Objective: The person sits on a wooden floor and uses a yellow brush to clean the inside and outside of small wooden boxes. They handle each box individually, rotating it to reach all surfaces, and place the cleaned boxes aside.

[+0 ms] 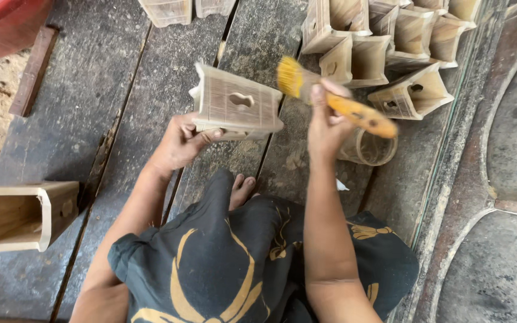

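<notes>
- Open plank floor [91, 101] lies to your left; your right side is hemmed in by a cluster of unfinished wooden boxes [390, 48], and one more box [25, 215] sits at your far left.
- Your left hand [181, 142] reaches forward, fingers closed around the lower edge of a wooden box [234, 104], held above the planks.
- That box's slotted face looks up at you, its long axis running left to right, slightly tilted.
- Your right hand [325, 122] is raised, fingers wrapped around a brush [336, 98].
- The brush's yellow bristles point upper-left, just beside the box's right end; its handle runs lower-right, over a small clear jar [367, 149].
</notes>
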